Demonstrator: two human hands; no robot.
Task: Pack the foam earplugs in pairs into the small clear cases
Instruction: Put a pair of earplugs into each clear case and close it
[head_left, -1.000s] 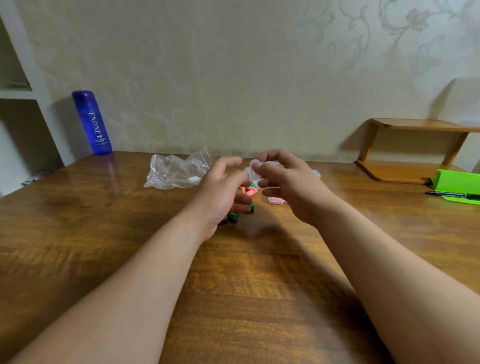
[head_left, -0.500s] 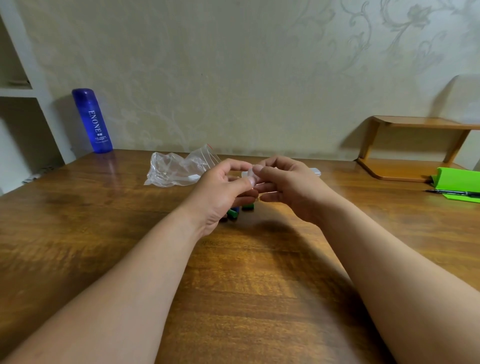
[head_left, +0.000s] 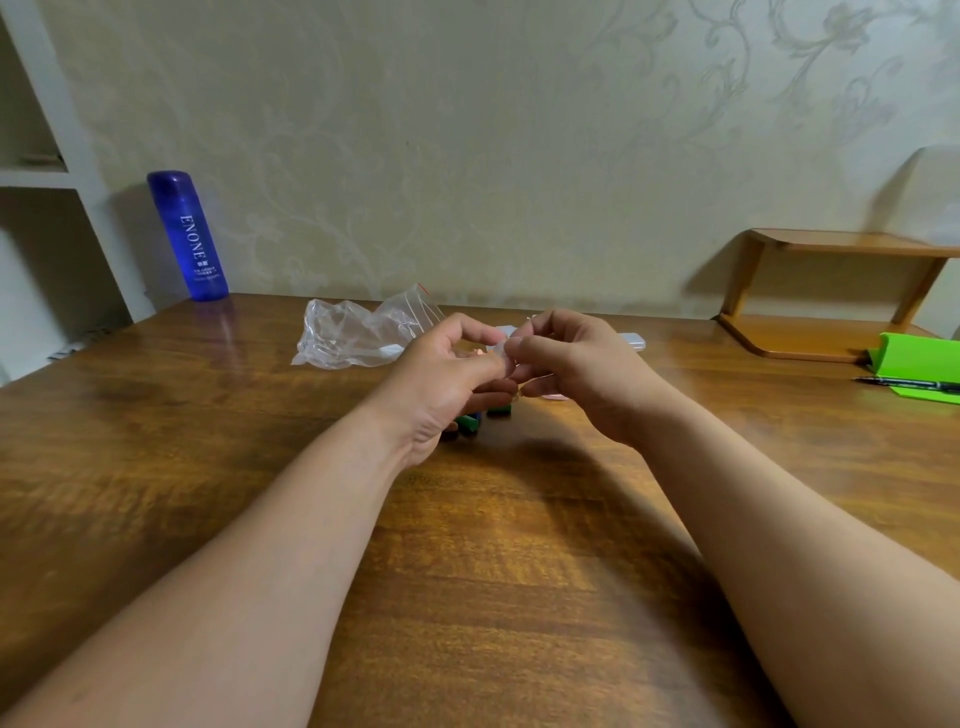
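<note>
Left hand and right hand both pinch the clear case between them

Warm, fairly dim indoor light here. A soft shadow is thrown on the wooden table at 6 o'clock of the left hand and right hand, a darker one on the wall at 9 o'clock of the blue bottle. The small clear case is smeared, barely resolved. Frame edges are bowed by the wide lens.
</note>
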